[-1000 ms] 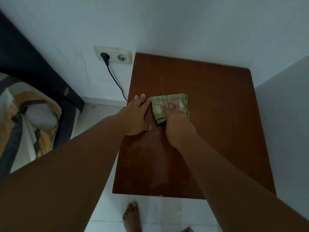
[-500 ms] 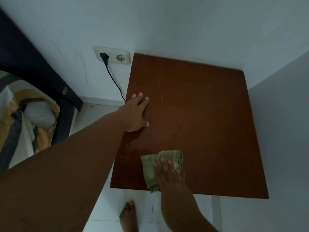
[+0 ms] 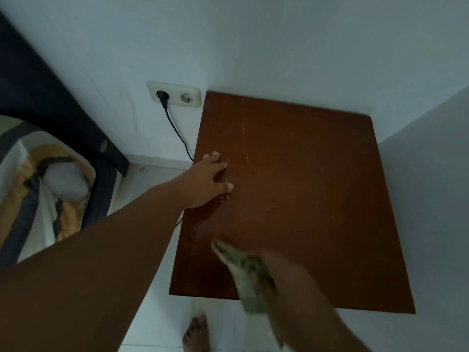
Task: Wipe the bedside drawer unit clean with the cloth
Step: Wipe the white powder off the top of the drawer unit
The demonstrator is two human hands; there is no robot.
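Observation:
The brown top of the bedside drawer unit (image 3: 304, 189) fills the middle of the view, with faint pale specks and smears on it. My left hand (image 3: 206, 180) rests flat on its left edge, fingers spread, holding nothing. My right hand (image 3: 281, 275) is blurred at the near edge and grips the green cloth (image 3: 243, 275), which is bunched and hangs partly past the front edge. The drawers below are hidden under the top.
A double wall socket (image 3: 175, 95) with a black plug and cable (image 3: 177, 133) sits left of the unit. A bed with a dark frame (image 3: 58, 118) and striped bedding (image 3: 38, 189) lies at the left. White walls close in behind and on the right. My bare foot (image 3: 196, 334) stands on the pale floor.
My right hand dragged the cloth from the middle of the top down to the near edge, and now lifts it bunched. My left hand has stayed at the left edge.

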